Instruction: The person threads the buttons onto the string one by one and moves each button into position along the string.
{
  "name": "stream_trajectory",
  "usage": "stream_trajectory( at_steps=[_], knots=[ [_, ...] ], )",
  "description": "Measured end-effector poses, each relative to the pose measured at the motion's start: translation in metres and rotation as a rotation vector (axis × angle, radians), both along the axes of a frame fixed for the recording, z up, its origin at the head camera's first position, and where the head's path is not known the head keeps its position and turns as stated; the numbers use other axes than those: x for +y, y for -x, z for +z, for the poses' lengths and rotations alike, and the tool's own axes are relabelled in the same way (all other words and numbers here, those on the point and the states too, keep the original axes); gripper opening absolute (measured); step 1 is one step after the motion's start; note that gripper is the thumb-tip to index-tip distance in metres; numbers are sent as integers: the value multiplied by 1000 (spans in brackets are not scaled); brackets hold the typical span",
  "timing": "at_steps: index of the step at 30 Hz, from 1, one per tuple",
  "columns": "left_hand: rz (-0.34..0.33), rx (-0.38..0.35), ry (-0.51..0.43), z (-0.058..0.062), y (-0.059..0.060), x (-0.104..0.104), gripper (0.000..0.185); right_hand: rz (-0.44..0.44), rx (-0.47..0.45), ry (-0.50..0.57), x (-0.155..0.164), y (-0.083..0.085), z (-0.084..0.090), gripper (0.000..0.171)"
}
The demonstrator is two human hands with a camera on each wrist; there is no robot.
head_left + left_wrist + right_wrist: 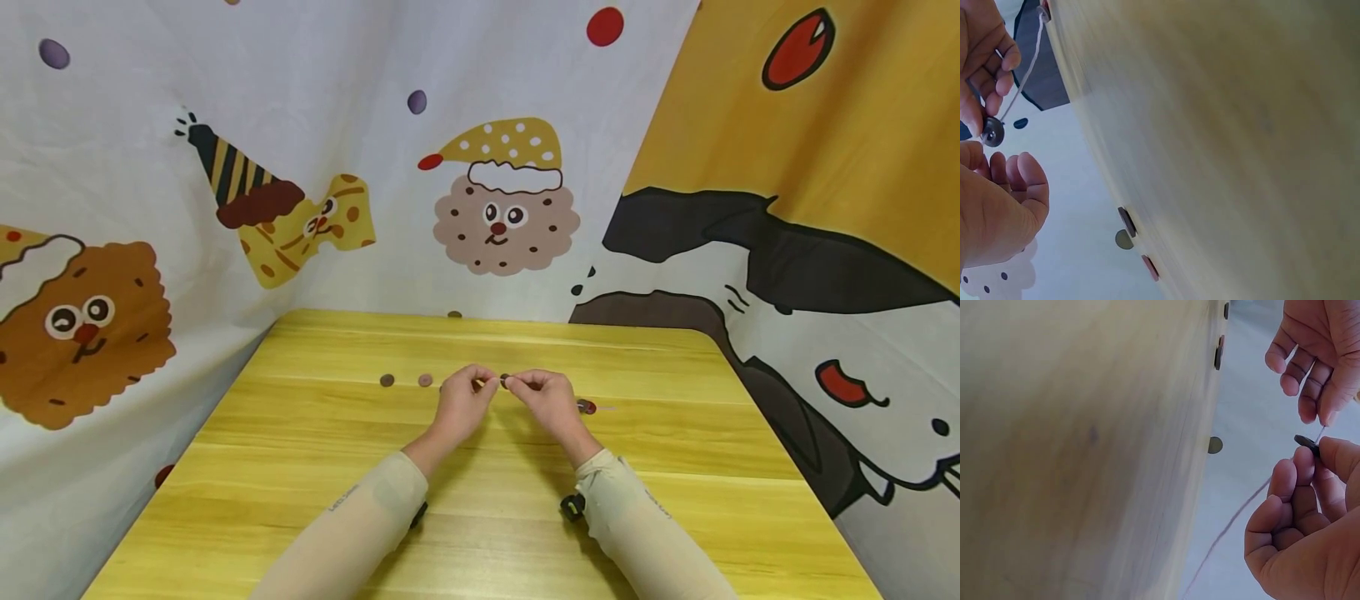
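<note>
Button: small dark disc (1307, 443), pinched edge-on in the right hand (551, 398), raised above the table (675, 467).
Thread: thin pale strand (1235, 519), its end pinched by the left hand (463, 398); long axis runs hand to hand.
Gap: fingertips nearly touching, thread tip just beside the button.
Spares: flat round buttons (406, 380) lying left on smooth yellow wood.

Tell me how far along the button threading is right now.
Early on. In hand: the right hand pinches a dark button while the left hand holds the thread at it; whether it is through a hole cannot be told. Left: two buttons lie on the table to the left, and more lie beside the right hand.
</note>
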State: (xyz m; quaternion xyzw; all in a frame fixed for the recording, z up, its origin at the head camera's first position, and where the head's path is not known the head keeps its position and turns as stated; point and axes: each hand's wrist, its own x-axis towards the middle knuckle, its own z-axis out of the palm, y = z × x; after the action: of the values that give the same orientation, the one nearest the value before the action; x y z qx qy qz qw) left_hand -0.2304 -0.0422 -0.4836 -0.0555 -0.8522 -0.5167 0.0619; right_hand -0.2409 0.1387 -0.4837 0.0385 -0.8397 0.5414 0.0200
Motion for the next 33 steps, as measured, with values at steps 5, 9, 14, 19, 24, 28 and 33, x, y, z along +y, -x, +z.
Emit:
stream_trajectory(
  at_steps=[5, 9, 14, 19, 24, 28, 33],
  knots=[
    [3, 5, 2, 0, 0, 0, 10, -1, -10, -22, 1, 0, 1, 20],
    [0, 7, 0, -1, 0, 0, 11, 0, -15, -32, 2, 0, 2, 21],
    [-2, 6, 3, -1, 0, 0, 10, 4, -18, -26, 3, -1, 2, 20],
    [1, 13, -1, 0, -1, 1, 10, 2, -14, -23, 7, 0, 1, 19],
    [5, 18, -13, 1, -1, 1, 10, -2, -40, -22, 12, 1, 2, 19],
    [5, 17, -18, 2, -1, 0, 9, -1, -69, -33, 17, 1, 2, 22],
    [6, 17, -22, 2, -1, 0, 9, -19, -96, -50, 25, 0, 0, 22]
  ],
)
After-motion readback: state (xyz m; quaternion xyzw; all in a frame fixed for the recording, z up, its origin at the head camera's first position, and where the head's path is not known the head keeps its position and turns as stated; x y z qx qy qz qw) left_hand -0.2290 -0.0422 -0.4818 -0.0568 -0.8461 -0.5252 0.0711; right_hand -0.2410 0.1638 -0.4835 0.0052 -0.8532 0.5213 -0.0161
